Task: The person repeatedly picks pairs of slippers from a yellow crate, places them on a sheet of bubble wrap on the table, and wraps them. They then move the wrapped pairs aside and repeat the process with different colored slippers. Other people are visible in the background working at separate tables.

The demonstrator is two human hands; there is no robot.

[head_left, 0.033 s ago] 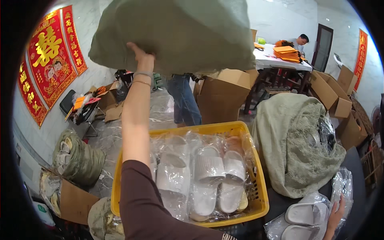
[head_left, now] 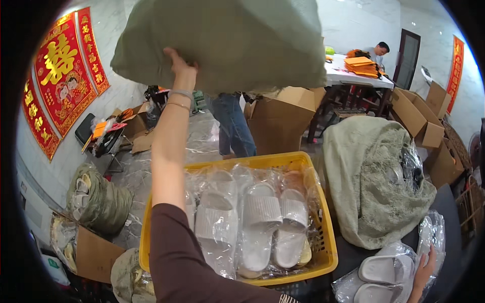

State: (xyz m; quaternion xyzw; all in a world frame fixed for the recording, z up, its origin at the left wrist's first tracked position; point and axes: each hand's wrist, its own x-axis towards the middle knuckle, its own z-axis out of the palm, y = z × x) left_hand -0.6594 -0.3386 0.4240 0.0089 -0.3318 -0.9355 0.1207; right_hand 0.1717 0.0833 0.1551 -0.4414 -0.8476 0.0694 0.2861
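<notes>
A large grey-green woven sack (head_left: pixel 237 40) fills the top of the view. My left arm reaches up to it. My left hand (head_left: pixel 181 66) presses against its lower side, thumb and a finger spread on the cloth; the other fingers are partly hidden. Below, a yellow plastic basket (head_left: pixel 331 242) holds several pale grey slippers (head_left: pixel 262 209) in clear plastic bags. At the lower right, my right hand (head_left: pixel 423 270) rests with stretched fingers on clear bags, between a bagged pair of light grey slippers (head_left: pixel 379 270) and another bagged item (head_left: pixel 432 232).
A person's jeans-clad legs (head_left: pixel 232 121) stand behind the raised sack. An open green sack (head_left: pixel 369 177) sits right of the basket. Cardboard boxes (head_left: pixel 283 118) stand beyond. Stuffed sacks (head_left: pixel 103 199) lie at left. Another person (head_left: pixel 378 52) sits at a white table with orange packages (head_left: pixel 362 68).
The raised sack and my left hand have shifted very slightly. The basket appears a little further left in the view. My right hand has stayed in place.
</notes>
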